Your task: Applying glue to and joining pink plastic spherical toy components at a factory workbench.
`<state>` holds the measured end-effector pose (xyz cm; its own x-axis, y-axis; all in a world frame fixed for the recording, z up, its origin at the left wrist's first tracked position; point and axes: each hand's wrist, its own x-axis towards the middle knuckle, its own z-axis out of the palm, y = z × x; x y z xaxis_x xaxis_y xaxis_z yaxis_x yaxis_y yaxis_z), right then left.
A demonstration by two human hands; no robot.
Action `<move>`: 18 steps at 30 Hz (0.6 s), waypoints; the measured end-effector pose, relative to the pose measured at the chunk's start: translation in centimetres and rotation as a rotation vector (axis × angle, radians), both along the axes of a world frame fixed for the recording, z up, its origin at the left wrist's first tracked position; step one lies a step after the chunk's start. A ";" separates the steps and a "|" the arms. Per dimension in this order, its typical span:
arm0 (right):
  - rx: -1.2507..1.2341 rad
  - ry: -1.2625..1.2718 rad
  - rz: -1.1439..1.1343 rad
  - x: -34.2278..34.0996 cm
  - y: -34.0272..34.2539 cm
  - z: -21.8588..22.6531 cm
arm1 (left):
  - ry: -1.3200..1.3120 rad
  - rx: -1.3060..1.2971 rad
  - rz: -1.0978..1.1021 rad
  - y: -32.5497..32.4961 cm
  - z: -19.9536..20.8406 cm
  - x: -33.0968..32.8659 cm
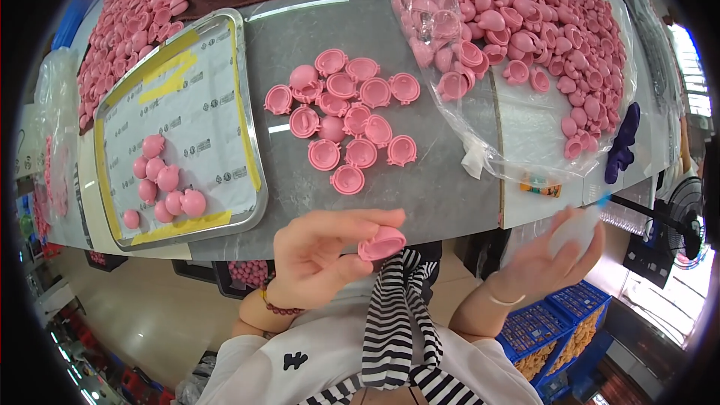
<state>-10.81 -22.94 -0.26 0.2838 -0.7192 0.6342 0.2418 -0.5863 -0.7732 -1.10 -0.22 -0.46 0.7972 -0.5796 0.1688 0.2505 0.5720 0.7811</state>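
Note:
Between the thumb and fingers of my left hand [315, 255] is a small pink plastic half shell [384, 245], its hollow side showing, held just off the near table edge. My right hand [534, 266] is closed round a white squeeze bottle [576, 231] with a thin blue tip; both are slightly blurred. Ahead of my left hand, several similar pink half shells [361, 153] lie spread on the grey table [442, 202], most with the hollow side up. To the left, several round pink balls [193, 203] rest in a metal tray [259, 206] lined with printed paper and yellow tape.
A clear plastic bag [480, 154] spills a large heap of pink shells [540, 30] at the far right. Another heap [135, 22] lies behind the tray. A purple object [623, 142] and a small tube [540, 185] sit at the right. Blue crates [532, 330] stand below the table.

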 end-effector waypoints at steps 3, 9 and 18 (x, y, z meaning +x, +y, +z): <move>0.048 0.242 -0.172 -0.7 -4.9 0.4 | 0.141 -0.206 -0.206 0.4 -0.8 0.5; 0.104 0.479 -0.180 -2.5 -10.6 -1.8 | 0.592 -0.295 -0.367 -0.2 -0.6 0.1; -0.633 0.484 -0.062 4.2 -5.6 3.5 | -0.166 0.105 0.068 -0.5 0.0 0.0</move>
<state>-6.59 -28.51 3.23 0.6033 -0.2871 0.7440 -0.0825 -0.9504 -0.2999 -1.14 -0.69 -0.47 0.8013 -0.5468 0.2426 0.0771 0.4966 0.8646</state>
